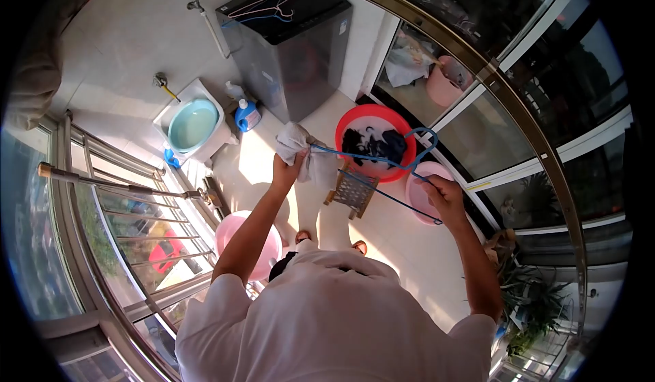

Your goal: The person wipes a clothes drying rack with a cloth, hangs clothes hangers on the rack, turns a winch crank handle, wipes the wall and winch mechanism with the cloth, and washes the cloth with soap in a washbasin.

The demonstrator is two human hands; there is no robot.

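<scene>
A bunched, light grey cloth (295,142) is gripped in my left hand (286,170), its lower part hanging down. One end of a blue clothes hanger (368,157) reaches to this cloth. My right hand (443,196) is closed on the hanger near its other end, with the hook pointing up and away from me. Beyond the hanger, on the floor, a red basin (344,120) holds dark clothes in sudsy water. A small stool with a woven seat (353,189) stands below the hanger, close to the basin.
A washing machine (300,61) with hangers on its lid stands at the back. Left of it are a blue detergent bottle (246,117) and a sink with a teal basin (194,124). Pink basins (267,259) flank me. A railing is left; glass doors and plants (535,307) are right.
</scene>
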